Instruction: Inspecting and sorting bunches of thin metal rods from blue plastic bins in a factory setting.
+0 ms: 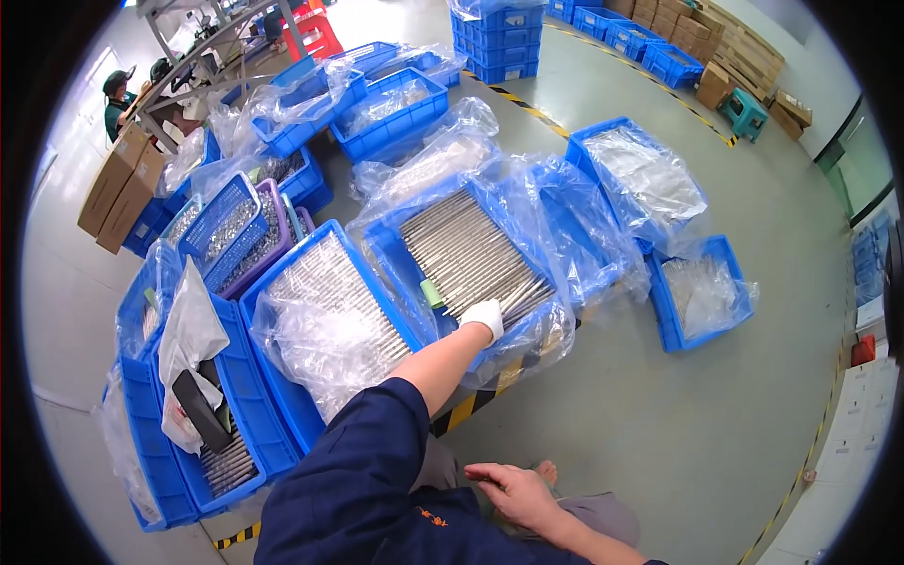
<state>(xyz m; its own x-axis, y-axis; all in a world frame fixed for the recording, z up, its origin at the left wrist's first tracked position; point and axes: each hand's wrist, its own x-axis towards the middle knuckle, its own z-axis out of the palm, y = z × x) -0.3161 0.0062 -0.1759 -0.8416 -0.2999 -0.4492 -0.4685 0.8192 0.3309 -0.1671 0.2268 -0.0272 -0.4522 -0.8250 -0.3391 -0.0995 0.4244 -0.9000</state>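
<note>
My left hand (485, 318), in a white glove, reaches into a blue plastic crate (384, 252) lined with clear plastic film. It touches the near end of a layer of long metal rods (471, 250) lying side by side. Its fingers are hidden, so I cannot see whether it grips a rod. A small light green piece (431, 293) lies at the rods' left edge, close to the glove. My right hand (516, 493) is bare, held low over my lap with its fingers stretched out and nothing visible in it.
To the left, another crate of rods (325, 278) is partly covered with film. A black oblong object (201, 411) rests on a farther-left crate. Film-covered crates (645, 179) stand at right. Stacked crates (496, 42) rise behind. A person (118, 102) is at far left.
</note>
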